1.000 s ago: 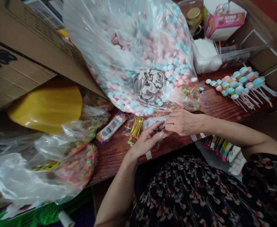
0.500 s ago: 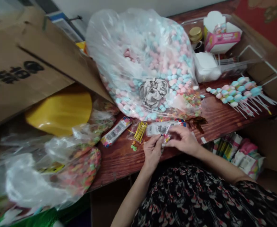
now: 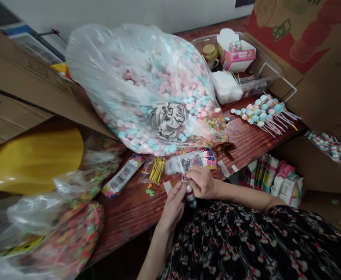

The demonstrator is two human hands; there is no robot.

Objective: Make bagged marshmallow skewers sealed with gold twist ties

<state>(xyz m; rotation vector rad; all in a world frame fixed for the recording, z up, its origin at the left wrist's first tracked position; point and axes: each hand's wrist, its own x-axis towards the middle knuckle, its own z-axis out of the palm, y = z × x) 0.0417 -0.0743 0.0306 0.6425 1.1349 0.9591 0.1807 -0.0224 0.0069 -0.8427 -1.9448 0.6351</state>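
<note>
My left hand (image 3: 173, 202) and my right hand (image 3: 201, 182) meet at the table's front edge, both pinched on a small wrapped candy skewer (image 3: 191, 197). Its blue, pink and white pieces hang below my fingers. Just beyond my hands lie flat printed clear bags (image 3: 190, 160). Left of them is a packet of gold twist ties (image 3: 157, 170), with a few loose green and orange gummies (image 3: 150, 191) nearby. A stack of printed packets (image 3: 123, 175) lies farther left. On the right, candy skewers with white sticks (image 3: 260, 111) rest in a pile.
A big clear bag of pastel candies (image 3: 170, 74) with a grey scrunchie (image 3: 168, 119) on it fills the table's back. Behind right stands a clear bin (image 3: 247, 91). Bags of gummies (image 3: 71, 237) and a cardboard box (image 3: 51, 83) are at left.
The view has shifted, so the table's contents appear farther left. My hands have turned the candy, and its coloured pieces now show below my fingers.
</note>
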